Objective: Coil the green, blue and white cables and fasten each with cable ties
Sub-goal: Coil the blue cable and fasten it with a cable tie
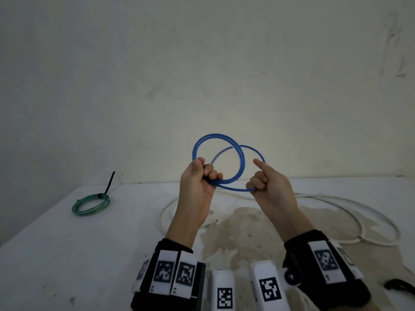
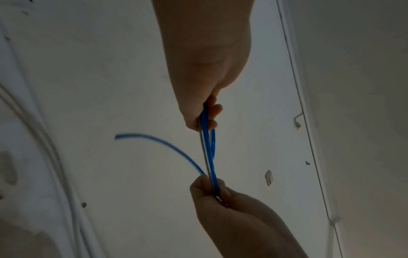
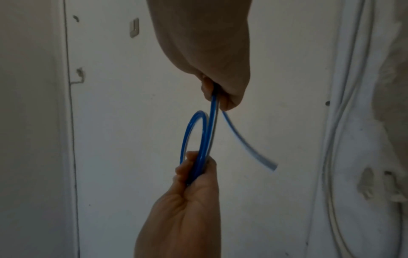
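You are about a third of the way through, by the look of it: the green cable (image 1: pixel 91 204) already lies coiled on the table (image 1: pixel 67 243), off to your left, with a black cable tie (image 1: pixel 109 184) cinched round it and its tail sticking up. The blue cable (image 1: pixel 219 161) is the one in hand, and the white cable (image 1: pixel 350 212) still sprawls loose across the table beneath and to the right of your arms, so it has yet to be wound and tied. The blue cable is held up in the air in front of you, well clear of the table. Your left hand (image 1: pixel 199 176) is clenched round the gathered turns at the bottom of the finished loop, fingers curled over them and thumb up against the loop. Your right hand (image 1: pixel 267 180) grips the run of cable leading out of that bundle, fingers curled round it, with a further loop arching up over the thumb. A short free end (image 2: pixel 141 137) swings loose beside your right hand, blurred in both wrist views, so I judge only the last turn is left to fold in. No tie is on the blue coil yet; that fastening still waits.
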